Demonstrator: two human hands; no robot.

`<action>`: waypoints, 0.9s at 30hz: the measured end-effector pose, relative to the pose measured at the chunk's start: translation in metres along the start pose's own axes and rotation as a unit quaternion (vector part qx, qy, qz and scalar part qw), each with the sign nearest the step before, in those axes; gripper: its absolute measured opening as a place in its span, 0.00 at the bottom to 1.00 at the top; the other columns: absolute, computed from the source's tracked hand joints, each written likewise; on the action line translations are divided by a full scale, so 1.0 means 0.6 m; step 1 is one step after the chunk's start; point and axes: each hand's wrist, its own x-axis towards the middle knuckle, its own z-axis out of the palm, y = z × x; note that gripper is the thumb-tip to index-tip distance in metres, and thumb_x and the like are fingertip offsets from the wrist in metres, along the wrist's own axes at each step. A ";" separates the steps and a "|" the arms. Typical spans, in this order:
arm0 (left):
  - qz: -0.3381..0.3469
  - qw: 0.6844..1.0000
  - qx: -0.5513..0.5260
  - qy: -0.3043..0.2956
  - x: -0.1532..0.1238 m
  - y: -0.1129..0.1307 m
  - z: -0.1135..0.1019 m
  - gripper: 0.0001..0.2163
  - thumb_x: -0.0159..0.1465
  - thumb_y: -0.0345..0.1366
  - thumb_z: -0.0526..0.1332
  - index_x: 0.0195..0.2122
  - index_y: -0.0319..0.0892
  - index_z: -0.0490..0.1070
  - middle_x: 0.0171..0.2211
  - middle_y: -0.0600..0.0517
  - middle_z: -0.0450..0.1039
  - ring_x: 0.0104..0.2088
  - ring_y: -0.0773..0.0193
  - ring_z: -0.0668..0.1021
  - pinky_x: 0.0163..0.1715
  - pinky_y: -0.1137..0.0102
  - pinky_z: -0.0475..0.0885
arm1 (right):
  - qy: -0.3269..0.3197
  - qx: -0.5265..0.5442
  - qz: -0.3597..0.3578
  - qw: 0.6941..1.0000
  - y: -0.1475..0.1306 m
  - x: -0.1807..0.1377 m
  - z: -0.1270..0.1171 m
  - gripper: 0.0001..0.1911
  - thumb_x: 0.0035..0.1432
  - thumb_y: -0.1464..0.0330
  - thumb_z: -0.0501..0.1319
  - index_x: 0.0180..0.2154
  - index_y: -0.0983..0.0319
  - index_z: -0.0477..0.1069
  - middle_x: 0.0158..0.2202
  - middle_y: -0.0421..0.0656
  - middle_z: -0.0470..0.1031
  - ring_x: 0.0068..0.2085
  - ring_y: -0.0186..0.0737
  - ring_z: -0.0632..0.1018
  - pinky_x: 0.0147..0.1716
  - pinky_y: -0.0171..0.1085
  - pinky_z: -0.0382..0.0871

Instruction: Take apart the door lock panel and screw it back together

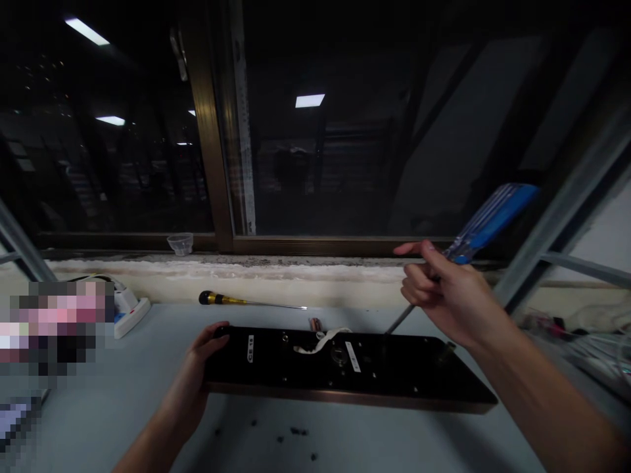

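Observation:
A long black metal panel (pixel 315 368) with white labels, small screws and a white cable (pixel 323 341) lies across the table. My left hand (pixel 200 361) grips its left end, thumb on top and fingers partly hidden behind the edge. Above the panel's right half, my right hand (pixel 438 282) closes around a screwdriver with a blue handle (pixel 497 213). Its index finger points out to the left. The screwdriver is tilted, handle up to the right, and its shaft runs down to the panel's back edge area; I cannot tell whether the tip sits in a screw.
Behind the panel lies a yellow-and-black screwdriver (pixel 227 299). Several small dark pieces (pixel 298 431) are scattered in front. A power strip (pixel 132 318) stands at the left, a clear plastic cup (pixel 181 244) on the window sill. Metal frame bars (pixel 566 210) rise at the right, near cables.

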 end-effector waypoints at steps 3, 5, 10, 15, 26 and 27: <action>0.002 1.000 -0.002 0.010 0.000 0.000 0.001 0.15 0.50 0.35 0.61 0.40 0.44 0.69 0.27 0.56 0.73 0.25 0.68 0.74 0.21 0.77 0.65 | -0.006 -0.003 -0.001 1.000 -0.001 -0.001 0.001 0.12 0.56 0.58 0.54 0.30 0.59 0.67 0.12 0.30 0.42 0.14 0.25 0.47 0.15 0.31 0.41; 0.003 1.000 -0.004 0.011 0.001 0.000 0.002 0.15 0.49 0.35 0.62 0.40 0.44 0.69 0.27 0.55 0.73 0.25 0.67 0.74 0.21 0.77 0.65 | -0.010 -0.004 -0.004 1.000 -0.001 -0.001 0.002 0.12 0.55 0.58 0.54 0.30 0.59 0.67 0.12 0.30 0.42 0.14 0.25 0.47 0.15 0.31 0.41; 0.008 1.000 -0.005 0.009 0.004 -0.003 -0.001 0.15 0.48 0.35 0.62 0.39 0.44 0.70 0.28 0.55 0.74 0.26 0.66 0.75 0.21 0.77 0.65 | -0.016 -0.010 -0.010 1.000 0.004 0.003 -0.001 0.12 0.55 0.57 0.54 0.29 0.58 0.67 0.12 0.30 0.42 0.14 0.25 0.47 0.15 0.31 0.40; 0.009 1.000 -0.006 0.005 0.005 -0.004 -0.002 0.17 0.48 0.35 0.62 0.40 0.44 0.69 0.28 0.54 0.74 0.26 0.65 0.75 0.21 0.76 0.65 | -0.048 -0.017 -0.012 0.999 0.010 0.004 -0.004 0.12 0.54 0.57 0.55 0.31 0.59 0.66 0.12 0.30 0.42 0.14 0.24 0.47 0.15 0.31 0.39; 0.036 0.999 -0.033 0.006 0.003 -0.011 0.001 0.15 0.46 0.34 0.62 0.38 0.42 0.70 0.25 0.55 0.73 0.24 0.67 0.74 0.21 0.76 0.64 | -0.004 -0.175 -0.173 0.969 0.031 0.012 -0.003 0.13 0.42 0.59 0.65 0.23 0.60 0.67 0.21 0.35 0.65 0.24 0.30 0.66 0.26 0.34 0.61; 0.038 0.999 -0.035 0.005 0.004 -0.011 0.001 0.16 0.46 0.34 0.62 0.38 0.42 0.70 0.25 0.55 0.73 0.24 0.67 0.74 0.22 0.76 0.64 | 0.009 -0.231 -0.177 0.957 0.023 0.012 -0.009 0.12 0.40 0.59 0.66 0.22 0.60 0.69 0.23 0.37 0.68 0.26 0.32 0.68 0.30 0.35 0.62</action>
